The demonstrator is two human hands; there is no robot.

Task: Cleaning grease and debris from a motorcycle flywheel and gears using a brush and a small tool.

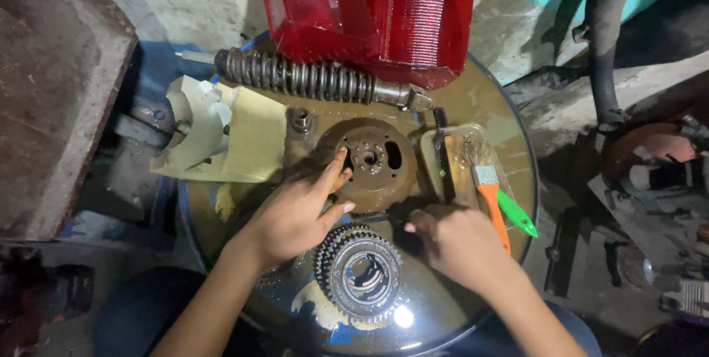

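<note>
My left hand (295,213) rests on the near-left edge of a rusty round disc (373,158) with a centre hub and holes, its fingers spread on the rim. My right hand (454,242) is closed at the disc's near-right edge, fingers curled down on something dark that I cannot make out. Just below both hands lies a toothed gear wheel (360,272) with a ring inside it. All of this sits on an oily round drum top (509,143).
A coil spring shock absorber (310,80) lies across the back of the drum. Two red plastic lamp covers (369,14) stand behind it. A paintbrush with an orange handle (491,194), a green-handled tool (517,214), and cream folded paper (236,135) are nearby.
</note>
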